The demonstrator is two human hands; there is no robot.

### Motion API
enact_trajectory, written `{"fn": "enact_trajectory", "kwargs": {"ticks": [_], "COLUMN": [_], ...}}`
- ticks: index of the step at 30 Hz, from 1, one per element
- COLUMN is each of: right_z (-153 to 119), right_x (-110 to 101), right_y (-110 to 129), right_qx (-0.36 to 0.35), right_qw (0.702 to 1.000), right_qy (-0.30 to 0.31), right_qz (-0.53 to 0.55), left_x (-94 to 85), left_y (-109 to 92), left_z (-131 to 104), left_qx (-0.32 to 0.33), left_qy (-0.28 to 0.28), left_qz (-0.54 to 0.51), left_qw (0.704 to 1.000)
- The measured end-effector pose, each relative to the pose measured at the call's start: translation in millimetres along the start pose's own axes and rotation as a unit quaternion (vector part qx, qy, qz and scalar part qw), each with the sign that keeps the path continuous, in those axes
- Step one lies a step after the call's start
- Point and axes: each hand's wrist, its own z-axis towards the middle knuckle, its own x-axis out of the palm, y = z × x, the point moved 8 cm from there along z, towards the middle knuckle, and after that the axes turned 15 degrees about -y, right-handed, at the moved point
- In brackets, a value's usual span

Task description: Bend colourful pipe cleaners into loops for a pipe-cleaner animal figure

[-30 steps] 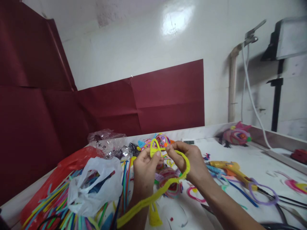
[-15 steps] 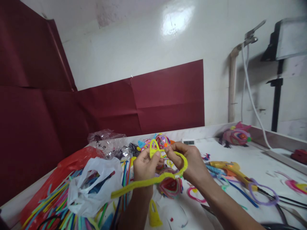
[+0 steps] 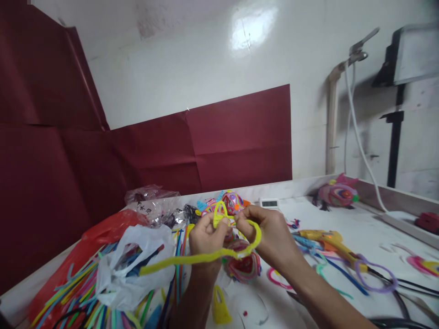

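A long yellow pipe cleaner (image 3: 185,259) is bent into small loops at its far end, between both hands. My left hand (image 3: 207,235) pinches the looped part between thumb and fingers. Close beside it on the right, my right hand (image 3: 265,228) has its fingers closed on the same yellow piece, which curves below the hand. Its free end trails left, over the white plastic bag. Beneath the hands lies a round striped pink and red piece (image 3: 244,268). A bent yellow piece (image 3: 221,307) rests nearer the front.
Many coloured pipe cleaners (image 3: 78,292) lie at the left by a white bag (image 3: 118,278) and red bag (image 3: 109,230). To the right are a yellow glue gun (image 3: 338,246), a purple loop (image 3: 391,288) and a fish-like figure (image 3: 339,194). A small display (image 3: 269,204) stands behind.
The yellow pipe cleaner's free end has swung further left, and its curve below my right hand has shifted left. My left hand keeps its pinch on the loops.
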Motion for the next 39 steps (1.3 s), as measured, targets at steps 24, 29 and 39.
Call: {"fn": "enact_trajectory", "kwargs": {"ticks": [24,29,39], "right_z": [5.9,7.3,3.8], "right_x": [10.1,18.4,23.0], "right_y": [1.1,-12.2,-21.5], "right_qx": [0.005,0.09,0.161], "right_qw": [0.98,0.963,0.944], "right_qy": [0.132,0.153,0.174], "right_qz": [0.15,0.204,0.229], "left_x": [11.7,13.9,8.9], "left_y": [9.5,9.0,-1.0], "left_z": [-10.8,-11.5,-13.6], "left_qx": [-0.126,-0.132,-0.077], "left_qy": [0.085,0.115,0.084], "left_qz": [-0.085,-0.082,-0.019], "left_qw": [0.985,0.981,0.993]}}
